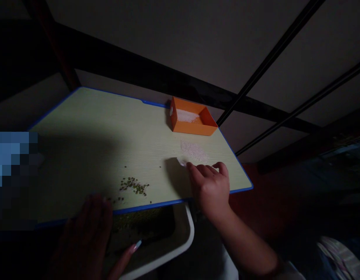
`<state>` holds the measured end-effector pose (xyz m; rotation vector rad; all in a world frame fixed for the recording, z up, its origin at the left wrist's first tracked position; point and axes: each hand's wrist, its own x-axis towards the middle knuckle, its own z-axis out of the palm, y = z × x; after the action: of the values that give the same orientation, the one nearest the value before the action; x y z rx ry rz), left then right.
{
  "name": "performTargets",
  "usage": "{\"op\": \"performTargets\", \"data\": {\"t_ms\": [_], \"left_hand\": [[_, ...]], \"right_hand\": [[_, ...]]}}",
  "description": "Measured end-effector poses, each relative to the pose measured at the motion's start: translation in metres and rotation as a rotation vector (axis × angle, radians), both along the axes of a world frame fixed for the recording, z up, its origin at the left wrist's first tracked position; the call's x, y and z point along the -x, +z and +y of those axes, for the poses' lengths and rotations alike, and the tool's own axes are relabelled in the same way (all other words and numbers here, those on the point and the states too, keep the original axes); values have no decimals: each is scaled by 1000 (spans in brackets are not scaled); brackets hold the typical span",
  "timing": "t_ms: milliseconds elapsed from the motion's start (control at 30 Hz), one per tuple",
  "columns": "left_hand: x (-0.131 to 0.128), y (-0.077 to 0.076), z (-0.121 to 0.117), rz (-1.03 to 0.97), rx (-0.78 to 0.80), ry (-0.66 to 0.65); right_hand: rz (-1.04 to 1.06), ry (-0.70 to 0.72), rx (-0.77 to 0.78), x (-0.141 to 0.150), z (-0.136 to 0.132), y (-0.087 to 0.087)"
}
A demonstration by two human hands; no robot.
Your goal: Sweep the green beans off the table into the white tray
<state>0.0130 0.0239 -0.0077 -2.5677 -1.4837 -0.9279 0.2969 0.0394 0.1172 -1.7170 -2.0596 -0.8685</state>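
My right hand (210, 184) rests on the pale tabletop (89, 132) near its right front corner, fingers curled together, fingertips touching the edge of a small heap of white grains (194, 151). An orange box (193, 116) with white grains inside stands just beyond the heap. My left hand (86, 237) lies in shadow at the table's front edge, fingers spread over the rim of a white tray (180, 241) held below the edge; the tray holds green beans. A scatter of green beans (133, 186) lies on the table just above that hand.
The table has a blue edge (241, 167). Dark metal bars (273, 54) and a pale wall rise behind it. A blurred blue patch (13, 155) sits at the far left. Striped cloth (340, 256) shows at the bottom right.
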Motion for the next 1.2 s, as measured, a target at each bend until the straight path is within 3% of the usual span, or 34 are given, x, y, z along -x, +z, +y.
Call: {"op": "performTargets", "data": {"t_ms": [100, 333, 567, 700, 1000, 1200], "left_hand": [[0, -1, 1, 7, -28, -1], [0, -3, -1, 15, -22, 7], [-2, 4, 0, 72, -84, -20], [-2, 5, -1, 70, -68, -16], [-3, 8, -1, 90, -81, 1], [-3, 11, -3, 67, 4, 17]], "right_hand": [[39, 4, -34, 2, -1, 5], [86, 206, 55, 33, -22, 13], [-3, 87, 43, 24, 9, 2], [2, 161, 57, 23, 19, -1], [78, 374, 101, 23, -15, 10], [94, 416, 111, 19, -23, 11]]}}
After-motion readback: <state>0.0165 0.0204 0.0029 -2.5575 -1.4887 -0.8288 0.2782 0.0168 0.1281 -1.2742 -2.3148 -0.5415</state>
